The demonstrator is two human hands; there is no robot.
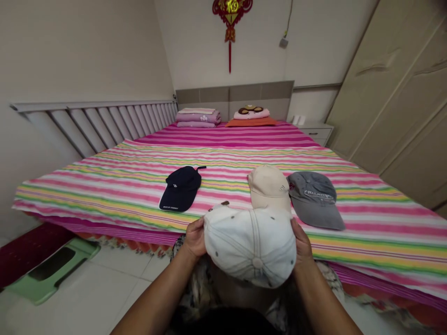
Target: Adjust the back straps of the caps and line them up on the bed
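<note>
A white baseball cap (249, 244) is held in front of me, just short of the bed's near edge, crown toward the camera. My left hand (194, 238) grips its left side with curled fingers. My right hand (301, 244) grips its right side the same way. Three more caps lie on the striped bed sheet (115, 177): a navy cap (181, 188) to the left, a beige cap (268, 187) just beyond the white one, and a grey cap (316, 197) beside it on the right.
Folded pink blankets (198, 117) and pillows (251, 116) lie at the headboard. A green plastic stool (52, 270) and a dark red mat (24, 249) sit on the tiled floor at left. A wardrobe (401, 93) stands right, a nightstand (316, 130) beside it.
</note>
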